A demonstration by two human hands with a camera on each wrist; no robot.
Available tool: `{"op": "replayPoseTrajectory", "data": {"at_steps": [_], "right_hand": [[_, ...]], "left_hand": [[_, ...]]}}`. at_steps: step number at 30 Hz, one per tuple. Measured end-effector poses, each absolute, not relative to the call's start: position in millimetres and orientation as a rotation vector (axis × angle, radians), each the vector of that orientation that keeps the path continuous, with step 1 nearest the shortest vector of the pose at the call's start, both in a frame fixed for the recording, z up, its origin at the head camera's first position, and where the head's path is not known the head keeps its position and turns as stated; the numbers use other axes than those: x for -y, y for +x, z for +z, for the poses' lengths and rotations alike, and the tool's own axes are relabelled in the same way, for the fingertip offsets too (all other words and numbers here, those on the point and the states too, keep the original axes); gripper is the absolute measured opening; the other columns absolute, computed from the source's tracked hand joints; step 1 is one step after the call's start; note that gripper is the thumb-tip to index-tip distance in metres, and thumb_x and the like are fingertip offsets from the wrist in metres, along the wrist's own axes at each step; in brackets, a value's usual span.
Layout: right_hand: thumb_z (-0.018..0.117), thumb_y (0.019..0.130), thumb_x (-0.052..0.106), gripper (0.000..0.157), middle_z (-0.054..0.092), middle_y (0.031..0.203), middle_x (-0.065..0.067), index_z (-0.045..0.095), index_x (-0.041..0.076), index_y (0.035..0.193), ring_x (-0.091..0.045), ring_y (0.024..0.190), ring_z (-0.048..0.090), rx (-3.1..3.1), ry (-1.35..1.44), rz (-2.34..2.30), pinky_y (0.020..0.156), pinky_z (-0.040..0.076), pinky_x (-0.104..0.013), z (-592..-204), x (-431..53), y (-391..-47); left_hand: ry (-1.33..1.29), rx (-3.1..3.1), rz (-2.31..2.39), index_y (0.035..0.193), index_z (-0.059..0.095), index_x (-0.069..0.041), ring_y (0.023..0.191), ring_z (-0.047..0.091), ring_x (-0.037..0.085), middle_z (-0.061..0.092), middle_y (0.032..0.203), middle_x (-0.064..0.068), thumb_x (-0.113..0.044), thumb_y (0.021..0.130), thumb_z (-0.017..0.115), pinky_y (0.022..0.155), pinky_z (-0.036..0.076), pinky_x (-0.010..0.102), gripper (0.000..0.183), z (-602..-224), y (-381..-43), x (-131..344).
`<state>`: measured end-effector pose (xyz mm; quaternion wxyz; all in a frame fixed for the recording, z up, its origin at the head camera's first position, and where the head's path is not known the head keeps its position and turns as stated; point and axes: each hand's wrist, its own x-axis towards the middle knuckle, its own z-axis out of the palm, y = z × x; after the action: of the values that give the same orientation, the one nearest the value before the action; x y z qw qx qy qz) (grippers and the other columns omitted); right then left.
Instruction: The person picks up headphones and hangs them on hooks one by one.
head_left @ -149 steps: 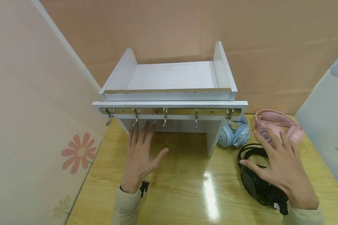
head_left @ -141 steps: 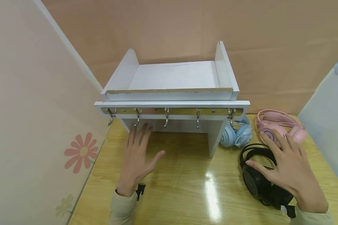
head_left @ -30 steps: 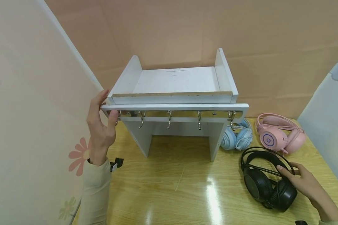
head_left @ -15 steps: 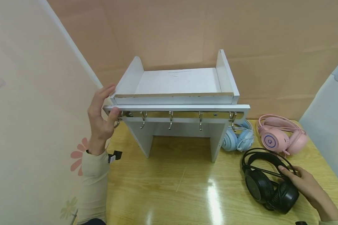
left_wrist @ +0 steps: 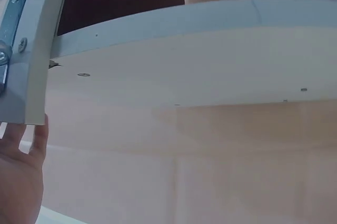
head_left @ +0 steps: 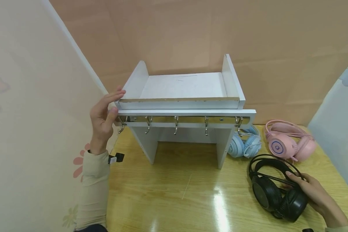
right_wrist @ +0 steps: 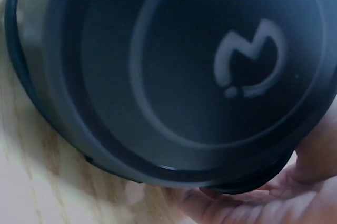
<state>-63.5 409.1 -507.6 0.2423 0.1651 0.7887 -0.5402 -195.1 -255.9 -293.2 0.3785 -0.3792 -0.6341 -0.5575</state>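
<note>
Hands (head_left: 99,121) newly on rack (head_left: 179,104) and headphones (head_left: 266,195)

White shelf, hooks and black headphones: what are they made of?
White shelf: probably painted or coated wood board, since a bare brown edge shows along the front.
Hooks: most likely metal, silvery and shiny.
Black headphones: the cup looks like smooth, dull plastic with a pale mark; the headband may be padded, but I can't tell its cover.

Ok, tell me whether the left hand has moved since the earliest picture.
Yes: judged against the white rack, the left hand has gone left and up, from its lower opening to its left end.
</note>
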Motion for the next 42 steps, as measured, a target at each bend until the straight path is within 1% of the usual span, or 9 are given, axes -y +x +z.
{"op": "replayPoseTrajectory", "data": {"at_steps": [2, 4, 13, 15, 17, 18, 20, 33, 42], "right_hand": [[0.041, 0.113, 0.05, 0.1, 0.076, 0.113, -0.007, -0.012, -0.023, 0.157, -0.015, 0.098, 0.08, -2.09, 0.474, -1.607, 0.083, 0.064, -0.023, -510.2, -408.0, -63.1], [0.042, 0.113, 0.047, 0.097, 0.075, 0.105, 0.008, -0.008, -0.022, 0.157, -0.013, 0.093, 0.08, -2.048, 0.487, -1.694, 0.086, 0.067, -0.028, -512.3, -407.0, -63.2], [0.04, 0.114, 0.048, 0.1, 0.071, 0.109, 0.015, -0.02, -0.02, 0.156, -0.003, 0.095, 0.074, -2.019, 0.444, -1.69, 0.088, 0.067, -0.03, -511.8, -412.7, -67.3], [0.042, 0.114, 0.047, 0.085, 0.074, 0.104, 0.016, 0.013, -0.019, 0.16, -0.004, 0.092, 0.073, -1.986, 0.471, -1.724, 0.084, 0.067, -0.029, -511.6, -411.5, -66.9], [0.045, 0.113, 0.045, 0.061, 0.073, 0.097, 0.017, 0.05, -0.008, 0.143, -0.005, 0.087, 0.072, -1.933, 0.518, -1.782, 0.078, 0.067, -0.029, -510.7, -409.7, -65.3], [0.046, 0.113, 0.044, 0.048, 0.073, 0.095, 0.015, 0.062, 0.001, 0.129, -0.006, 0.085, 0.072, -1.907, 0.539, -1.816, 0.076, 0.067, -0.029, -510.3, -408.7, -64.5], [0.05, 0.112, 0.042, 0.032, 0.072, 0.091, 0.012, 0.069, 0.018, 0.103, -0.007, 0.08, 0.071, -1.864, 0.584, -1.867, 0.072, 0.066, -0.029, -509.5, -407.0, -62.9], [0.055, 0.109, 0.048, 0.041, 0.057, 0.072, 0.011, 0.061, 0.021, 0.079, -0.008, 0.062, 0.053, -1.944, 0.634, -1.792, 0.06, 0.053, -0.03, -496.0, -396.6, -63.6], [0.059, 0.108, 0.047, 0.042, 0.05, 0.065, 0.012, 0.053, 0.022, 0.074, -0.007, 0.058, 0.049, -2.017, 0.651, -1.759, 0.056, 0.047, -0.028, -484.4, -387.6, -61.1]], "left_hand": [[-0.961, 1.601, -1.468, 0.114, 0.069, 0.02, 0.136, 0.065, 0.038, 0.078, 0.124, 0.016, -0.018, 0.102, 0.067, 0.125, 0.043, 0.054, 0.04, -293.5, -197.9, 256.6], [-0.938, 1.593, -1.497, 0.112, 0.07, 0.02, 0.134, 0.066, 0.036, 0.078, 0.122, 0.015, -0.014, 0.1, 0.066, 0.124, 0.045, 0.051, 0.036, -293.5, -199.9, 256.6], [-0.896, 1.56, -1.577, 0.107, 0.071, 0.019, 0.128, 0.07, 0.032, 0.079, 0.116, 0.012, -0.001, 0.094, 0.058, 0.12, 0.05, 0.044, 0.027, -293.1, -204.9, 254.6], [-0.901, 1.556, -1.582, 0.106, 0.071, 0.019, 0.128, 0.07, 0.032, 0.079, 0.115, 0.012, -0.001, 0.095, 0.058, 0.12, 0.05, 0.044, 0.026, -293.3, -205.3, 255.1], [-0.904, 1.554, -1.586, 0.106, 0.071, 0.019, 0.128, 0.07, 0.032, 0.079, 0.114, 0.011, -0.001, 0.095, 0.058, 0.121, 0.05, 0.045, 0.025, -293.8, -205.4, 255.2], [-0.903, 1.552, -1.587, 0.105, 0.071, 0.019, 0.128, 0.07, 0.032, 0.079, 0.114, 0.011, 0.0, 0.095, 0.058, 0.121, 0.05, 0.045, 0.025, -293.9, -205.3, 255.0], [-0.902, 1.549, -1.591, 0.105, 0.071, 0.019, 0.128, 0.07, 0.033, 0.079, 0.114, 0.011, 0.0, 0.095, 0.059, 0.121, 0.049, 0.046, 0.025, -294.0, -204.9, 254.3], [-0.903, 1.501, -1.576, 0.102, 0.071, 0.02, 0.123, 0.073, 0.033, 0.08, 0.109, 0.012, -0.001, 0.095, 0.061, 0.116, 0.054, 0.044, 0.024, -293.6, -204.8, 252.1], [-0.916, 1.511, -1.589, 0.102, 0.071, 0.019, 0.124, 0.073, 0.033, 0.079, 0.109, 0.012, 0.0, 0.093, 0.058, 0.118, 0.052, 0.045, 0.025, -293.2, -205.4, 252.3]]}}
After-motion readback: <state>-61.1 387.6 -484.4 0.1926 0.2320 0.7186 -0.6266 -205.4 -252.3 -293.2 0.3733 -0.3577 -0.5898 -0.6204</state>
